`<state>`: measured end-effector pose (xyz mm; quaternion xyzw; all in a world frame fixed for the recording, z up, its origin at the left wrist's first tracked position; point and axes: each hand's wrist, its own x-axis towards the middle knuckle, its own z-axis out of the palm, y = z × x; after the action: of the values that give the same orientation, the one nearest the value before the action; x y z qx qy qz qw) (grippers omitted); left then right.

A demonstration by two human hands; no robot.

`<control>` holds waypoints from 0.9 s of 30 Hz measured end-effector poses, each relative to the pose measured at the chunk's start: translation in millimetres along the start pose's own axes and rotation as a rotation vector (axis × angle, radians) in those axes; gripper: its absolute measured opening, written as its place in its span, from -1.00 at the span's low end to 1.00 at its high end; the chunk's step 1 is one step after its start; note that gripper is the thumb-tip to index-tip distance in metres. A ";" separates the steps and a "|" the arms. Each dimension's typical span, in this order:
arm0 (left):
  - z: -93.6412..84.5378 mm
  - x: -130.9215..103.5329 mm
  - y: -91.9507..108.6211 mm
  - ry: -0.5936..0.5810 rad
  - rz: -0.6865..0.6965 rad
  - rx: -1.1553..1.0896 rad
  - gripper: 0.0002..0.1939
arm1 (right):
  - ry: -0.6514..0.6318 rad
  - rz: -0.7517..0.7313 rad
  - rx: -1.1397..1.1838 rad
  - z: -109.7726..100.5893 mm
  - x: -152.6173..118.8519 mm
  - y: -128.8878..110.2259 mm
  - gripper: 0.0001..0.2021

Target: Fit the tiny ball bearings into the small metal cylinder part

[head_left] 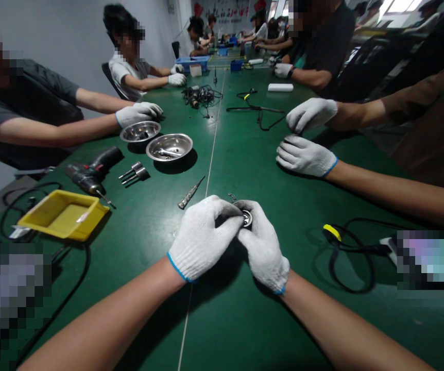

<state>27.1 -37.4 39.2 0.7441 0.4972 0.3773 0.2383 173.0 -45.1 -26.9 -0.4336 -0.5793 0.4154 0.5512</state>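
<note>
A small round metal part (247, 219) with a dark centre is held between my two gloved hands over the green table (148, 309). My right hand (262, 245) wraps its fingers and thumb round the part. My left hand (206, 234) is closed, thumb and fingertips pinched at the part's left edge; whether they grip the part or something tiny is hidden. Just beyond my hands lie several tiny metal pieces (232, 196). A screwdriver (191, 193) rests on the table to the left of them, its tip pointing away.
At the left are a yellow tray (65, 215), a power drill (90, 170), metal bits (133, 174) and two steel bowls (170, 148) (140, 132). Cables (351, 257) and a phone-like device (434, 257) lie at the right. Other people's gloved hands (307, 154) rest along both sides.
</note>
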 end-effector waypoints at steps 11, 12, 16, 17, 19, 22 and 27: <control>-1.7 4.5 4.1 -0.049 0.005 0.106 -0.89 | 0.022 0.046 -0.019 2.4 0.9 0.9 -0.56; -2.0 4.8 4.7 -0.056 0.003 0.118 -0.89 | 0.024 0.051 -0.016 2.5 0.6 1.8 -0.55; -4.0 5.8 7.2 -0.101 -0.012 0.153 -0.89 | 0.018 0.053 0.009 2.4 -0.3 5.0 -0.53; -4.5 6.0 7.6 -0.114 -0.015 0.160 -0.89 | 0.016 0.053 0.016 2.3 -0.4 5.4 -0.53; -5.3 6.3 8.2 -0.128 -0.019 0.174 -0.89 | 0.010 0.053 0.018 2.1 -0.3 5.6 -0.52; -5.5 6.3 8.6 -0.119 -0.020 0.186 -0.90 | 0.005 0.047 0.006 1.8 0.0 5.0 -0.52; -4.5 5.7 9.3 -0.108 -0.035 0.193 -0.90 | 0.007 0.035 -0.010 1.7 0.3 5.0 -0.52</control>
<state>29.9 -35.9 50.6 0.7741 0.5306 0.2826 0.1985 171.5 -43.4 -31.6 -0.4478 -0.5719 0.4205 0.5436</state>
